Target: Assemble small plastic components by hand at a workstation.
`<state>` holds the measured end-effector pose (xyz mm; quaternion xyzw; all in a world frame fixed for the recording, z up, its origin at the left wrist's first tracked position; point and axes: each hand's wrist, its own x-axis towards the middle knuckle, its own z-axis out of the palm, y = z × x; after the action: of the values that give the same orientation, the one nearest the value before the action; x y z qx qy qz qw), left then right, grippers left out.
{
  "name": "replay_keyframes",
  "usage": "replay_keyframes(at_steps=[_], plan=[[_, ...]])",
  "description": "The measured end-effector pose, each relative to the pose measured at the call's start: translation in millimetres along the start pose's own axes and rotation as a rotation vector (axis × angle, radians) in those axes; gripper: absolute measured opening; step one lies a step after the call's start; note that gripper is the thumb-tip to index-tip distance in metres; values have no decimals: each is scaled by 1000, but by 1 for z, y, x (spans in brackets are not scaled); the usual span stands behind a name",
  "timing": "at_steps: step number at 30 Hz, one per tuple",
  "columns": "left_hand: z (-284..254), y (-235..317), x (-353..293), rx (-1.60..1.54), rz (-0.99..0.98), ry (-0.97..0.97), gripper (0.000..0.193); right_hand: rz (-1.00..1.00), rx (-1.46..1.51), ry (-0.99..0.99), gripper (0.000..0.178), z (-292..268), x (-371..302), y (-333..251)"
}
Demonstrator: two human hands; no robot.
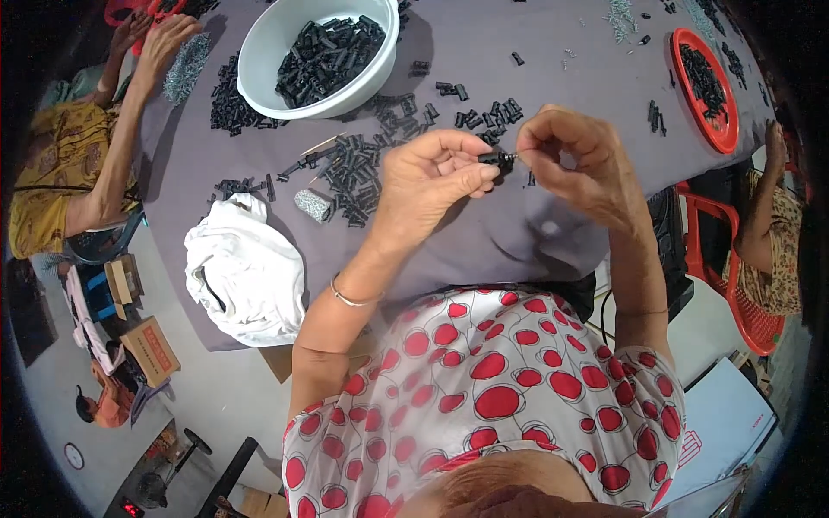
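My left hand (423, 177) pinches a small black plastic cylindrical part (492, 160) between thumb and fingers, above the grey-covered table (540, 233). Close to the part's right end, the thumb and forefinger of my right hand (583, 160) are pressed together. A thin, shiny tip shows between them and the part, too small to name. Loose black plastic parts (492, 116) lie just beyond my hands. A larger heap of similar parts (352, 173) spreads to the left of my left hand.
A pale bowl (252, 82) of black parts stands far left, a red tray (728, 129) far right. White cloth (246, 276) and a wrapped grey bundle (313, 205) lie on the left. Small metal pieces (620, 22) are scattered at the back. Other people sit at both sides.
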<state>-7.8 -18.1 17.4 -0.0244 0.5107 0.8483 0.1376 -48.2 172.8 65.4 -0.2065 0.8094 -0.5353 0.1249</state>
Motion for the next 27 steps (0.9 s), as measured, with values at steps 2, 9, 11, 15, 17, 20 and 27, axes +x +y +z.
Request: replay_keyframes(at_steps=[2, 9, 11, 15, 17, 20, 27], plan=[[-1, -2, 1, -8, 10, -16, 20, -4, -1, 13, 6, 2, 0, 3], [-3, -3, -1, 39, 25, -13, 20, -123, -103, 34, 6, 10, 2, 2], [-3, -4, -1, 57, 27, -11, 20, -167, -147, 46, 6, 11, 1, 2], [-5, -2, 0, 23, 9, -1, 21, -193, -108, 66, 9, 15, 1, 5], [-6, -2, 3, -129, -82, -23, 21, -189, -71, 91, 12, 12, 1, 6], [-9, -2, 4, -209, -149, -78, 21, -186, -27, 32, 16, 7, 1, 6], [-11, -5, 3, -287, -239, -214, 17, -278, 65, -121, 23, 5, 0, 5]])
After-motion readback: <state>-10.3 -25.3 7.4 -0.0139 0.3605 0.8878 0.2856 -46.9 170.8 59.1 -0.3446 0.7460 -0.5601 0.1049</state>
